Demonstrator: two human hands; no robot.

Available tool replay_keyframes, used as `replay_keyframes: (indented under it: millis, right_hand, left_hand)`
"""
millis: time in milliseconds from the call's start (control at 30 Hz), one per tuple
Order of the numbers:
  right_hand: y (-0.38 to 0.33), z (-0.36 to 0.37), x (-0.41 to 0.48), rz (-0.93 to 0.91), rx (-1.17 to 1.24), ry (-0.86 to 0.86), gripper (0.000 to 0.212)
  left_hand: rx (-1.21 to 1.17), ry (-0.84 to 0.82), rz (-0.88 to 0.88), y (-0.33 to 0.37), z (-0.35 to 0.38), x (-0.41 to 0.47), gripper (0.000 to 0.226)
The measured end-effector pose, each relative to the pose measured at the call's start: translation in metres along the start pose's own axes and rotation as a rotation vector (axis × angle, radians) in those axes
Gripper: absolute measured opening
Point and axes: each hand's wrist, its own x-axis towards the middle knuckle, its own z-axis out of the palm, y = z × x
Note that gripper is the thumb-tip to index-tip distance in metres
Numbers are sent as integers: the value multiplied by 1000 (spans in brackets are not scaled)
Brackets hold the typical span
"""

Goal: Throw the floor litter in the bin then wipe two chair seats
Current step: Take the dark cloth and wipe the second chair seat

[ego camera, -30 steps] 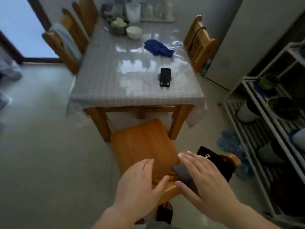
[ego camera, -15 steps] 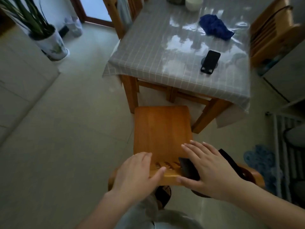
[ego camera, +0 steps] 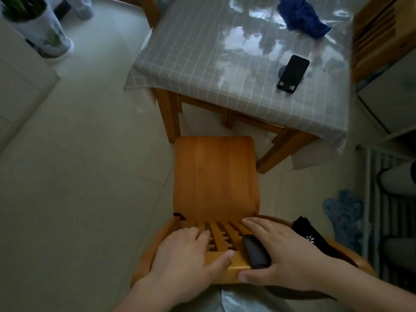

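both hands sit on the top rail of the chair at the bottom centre of the frame. the left hand lies palm down, fingers curled over the slats and thumb stretched along the rail, a loose hold on the wood. the right hand grips the same rail, thumb under its near edge and fingers spread toward the seat; beneath the palm it presses a dark strap, a flat matte band crossing the rail.

the chair is smooth, honey-coloured wood. its long axis runs from the bottom of the frame upward, the back nearest the camera and the front edge of the seat pointing up at the table. the seat is a rounded rectangle of lengthwise boards, slightly dished, glossy and bare. curved slats fan down from the rail to the seat.

a black bag with a small white print hangs at the right of the back. the table fills the upper centre and right, wooden legs under a grey checked cloth with a shiny clear cover. on it stand a black phone on a stand and, higher up, a crumpled blue cloth. a white patterned pot stands at the upper left on the pale tiled floor. a blue mat lies at the right edge.
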Motion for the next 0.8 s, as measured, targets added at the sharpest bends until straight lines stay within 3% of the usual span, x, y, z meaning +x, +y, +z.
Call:
replay_keyframes:
  millis: [300, 533, 800]
  right_hand:
    - [0, -7, 7, 69, 80, -164, 117]
    - [19, -36, 16, 13, 166, -469, 110]
    - [23, -22, 3, -58, 31, -277, 112]
  left_hand:
    - [-48, -157, -52, -1, -5, -1, 86]
    - [-75, -170, -53, 1, -14, -2, 86]
    - [-34, -113, -52, 3, -13, -6, 90]
